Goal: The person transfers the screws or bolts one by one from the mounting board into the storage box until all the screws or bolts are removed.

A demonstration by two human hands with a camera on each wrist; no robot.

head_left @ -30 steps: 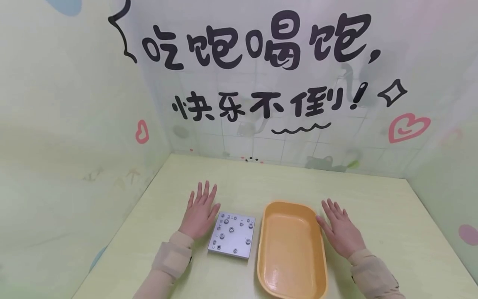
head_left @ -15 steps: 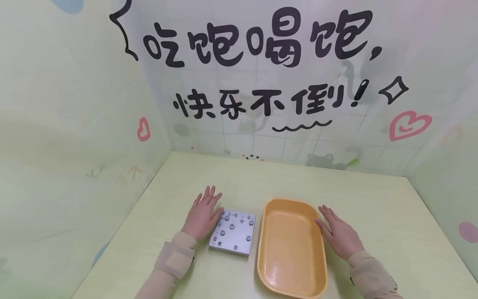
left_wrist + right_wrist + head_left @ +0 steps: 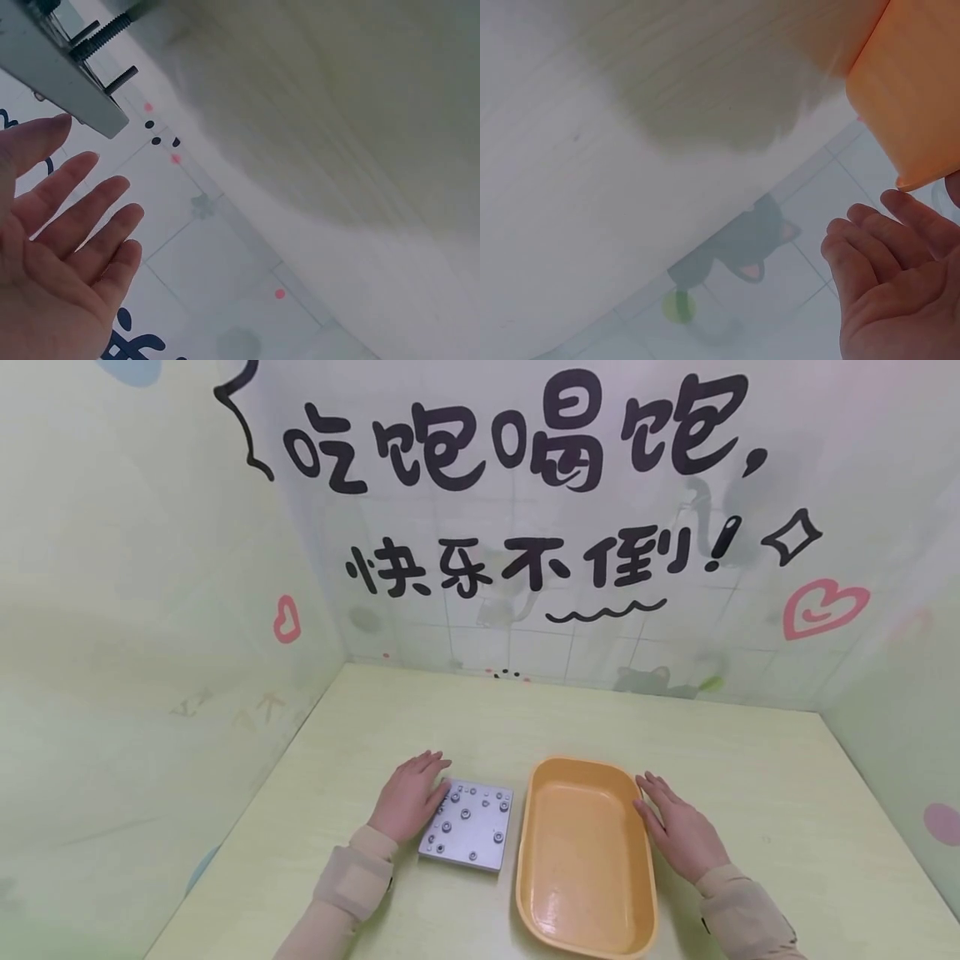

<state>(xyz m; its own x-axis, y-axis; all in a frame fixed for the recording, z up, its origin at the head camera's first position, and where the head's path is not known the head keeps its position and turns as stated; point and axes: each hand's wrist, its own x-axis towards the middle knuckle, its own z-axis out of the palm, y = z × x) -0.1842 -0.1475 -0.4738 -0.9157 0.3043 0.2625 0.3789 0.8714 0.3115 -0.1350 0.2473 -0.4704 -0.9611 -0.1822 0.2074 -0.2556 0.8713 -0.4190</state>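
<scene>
A square silver metal plate (image 3: 468, 839) with several bolts set in its top lies on the table, left of an orange tray (image 3: 585, 868). Along the plate's left edge is my left hand (image 3: 401, 802), its thumb at the upper left corner. The left wrist view shows relaxed fingers below the plate's edge and threaded bolts (image 3: 106, 37) sticking out of its underside. My right hand (image 3: 686, 839) is at the tray's right side, fingertips close to the rim. In the right wrist view its fingers are loosely bent under the tray wall (image 3: 915, 90).
The pale yellow-green table (image 3: 570, 714) is enclosed at the back and sides by printed curtains (image 3: 480, 635) with black lettering and drawings. A narrow strip of table separates the plate from the tray.
The spread fingers of my left hand have come together, and the hand has moved right, in to the plate's edge. My right hand's fingers have drawn together beside the tray.
</scene>
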